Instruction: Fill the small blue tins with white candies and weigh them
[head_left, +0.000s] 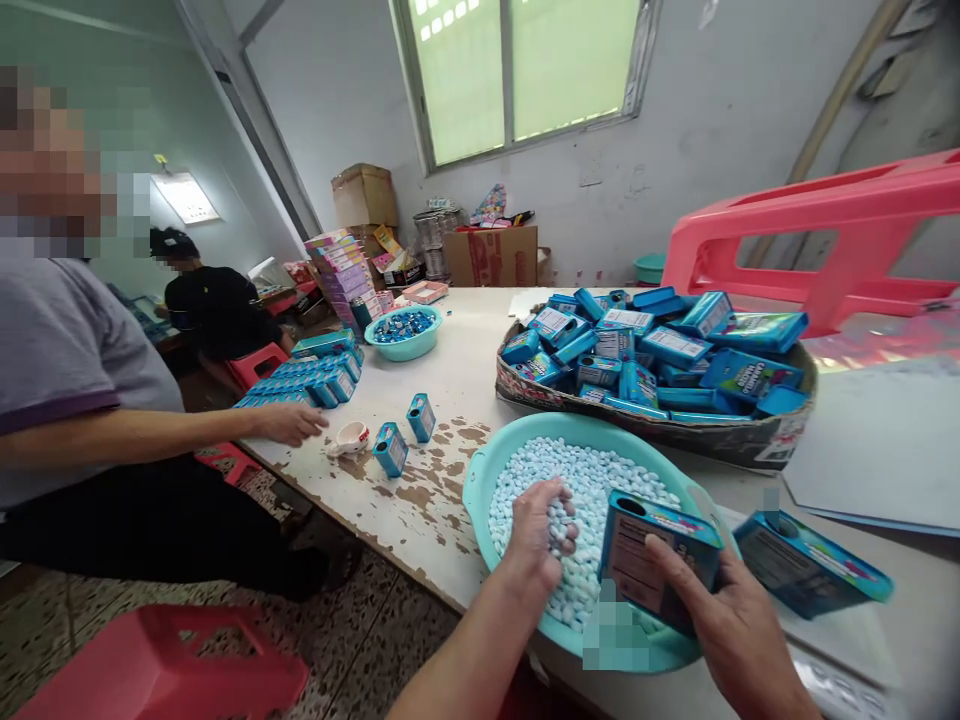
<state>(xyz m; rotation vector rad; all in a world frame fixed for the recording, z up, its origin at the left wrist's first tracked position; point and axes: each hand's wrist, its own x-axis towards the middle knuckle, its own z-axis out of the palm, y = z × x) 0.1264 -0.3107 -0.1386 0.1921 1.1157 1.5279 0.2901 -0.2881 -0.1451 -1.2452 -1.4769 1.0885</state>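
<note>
My left hand (pixel 541 535) is cupped in a teal basin (pixel 480 478) full of small pale blue candies (pixel 581 480), fingers closed round a scoop of them. My right hand (pixel 724 620) grips an open blue candy box (pixel 649 560) tilted over the basin's right side. Another blue box (pixel 806 565) lies on the table just to the right of it.
A cardboard tray (pixel 675 425) heaped with blue boxes sits behind the basin. A co-worker's hand (pixel 292 422) rests at the left table edge by two upright boxes (pixel 405 435), a small scoop (pixel 351 438) and box rows (pixel 307 380). A pink stool (pixel 840 235) lies at right.
</note>
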